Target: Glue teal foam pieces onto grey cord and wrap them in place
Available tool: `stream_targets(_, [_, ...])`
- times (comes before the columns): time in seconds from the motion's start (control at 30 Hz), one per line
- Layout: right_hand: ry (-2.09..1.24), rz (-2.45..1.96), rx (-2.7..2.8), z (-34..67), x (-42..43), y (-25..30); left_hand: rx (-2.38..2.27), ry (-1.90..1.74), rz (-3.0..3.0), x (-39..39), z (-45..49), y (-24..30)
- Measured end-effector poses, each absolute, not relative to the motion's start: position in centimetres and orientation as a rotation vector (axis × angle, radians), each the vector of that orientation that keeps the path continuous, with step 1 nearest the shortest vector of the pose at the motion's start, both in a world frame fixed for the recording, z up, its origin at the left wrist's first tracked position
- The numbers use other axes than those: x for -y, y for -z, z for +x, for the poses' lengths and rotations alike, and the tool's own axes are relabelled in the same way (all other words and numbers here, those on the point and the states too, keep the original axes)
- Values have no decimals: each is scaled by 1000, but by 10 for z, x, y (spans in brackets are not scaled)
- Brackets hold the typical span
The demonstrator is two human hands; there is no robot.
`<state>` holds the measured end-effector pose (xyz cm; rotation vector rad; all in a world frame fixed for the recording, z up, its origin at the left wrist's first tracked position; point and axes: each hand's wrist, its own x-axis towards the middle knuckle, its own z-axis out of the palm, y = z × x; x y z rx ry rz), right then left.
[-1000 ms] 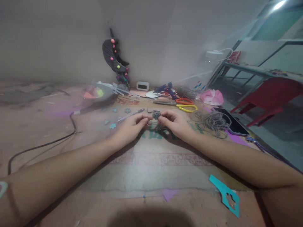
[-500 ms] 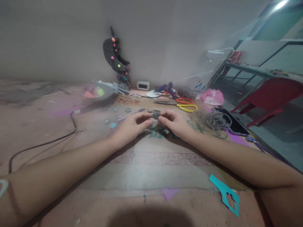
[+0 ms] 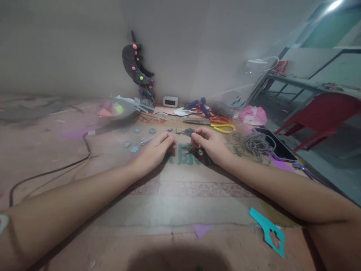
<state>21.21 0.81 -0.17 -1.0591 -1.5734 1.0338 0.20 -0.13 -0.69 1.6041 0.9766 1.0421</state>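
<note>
Over the cardboard sheet [image 3: 180,205], my right hand [image 3: 210,145] pinches a small bundle of grey yarn [image 3: 188,131] at its fingertips. More grey strands [image 3: 188,148] show just below it. A short gap separates that hand from my left hand [image 3: 158,150], whose fingers are curled closed; anything inside them is hidden. Beside the left hand lies a pen [image 3: 148,140], partly covered. A blue flower cutout [image 3: 135,149] lies further left. Beyond the right hand are scissors [image 3: 222,128] with yellow and orange handles. A loose tangle of grey yarn [image 3: 258,146] lies to the right.
Along the wall stand a small digital clock [image 3: 170,101], a glue gun [image 3: 200,107] and a yarn-wrapped crescent [image 3: 131,62] with coloured balls. A tablet-like dark device [image 3: 279,146] lies right. A turquoise cutout scrap [image 3: 269,233] is near the front. A black cable [image 3: 47,171] runs left.
My left hand has come away from the grey yarn bundle, drawing left and curling its fingers. The right hand stays by the bundle, nearly in place.
</note>
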Motion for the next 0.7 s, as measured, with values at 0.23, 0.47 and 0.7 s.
stream_targets(0.23, [-1001,-1061,1572,212,-10,1,-1009,-964,1708,2,0,7])
stream_targets(0.47, [-1009,-1059,1604,211,-7,-1,-1062,-893,1775,2,-1,6])
stream_targets(0.7, [-1014,-1053,1610,210,-7,-1,-1040,-952,1736,2,0,7])
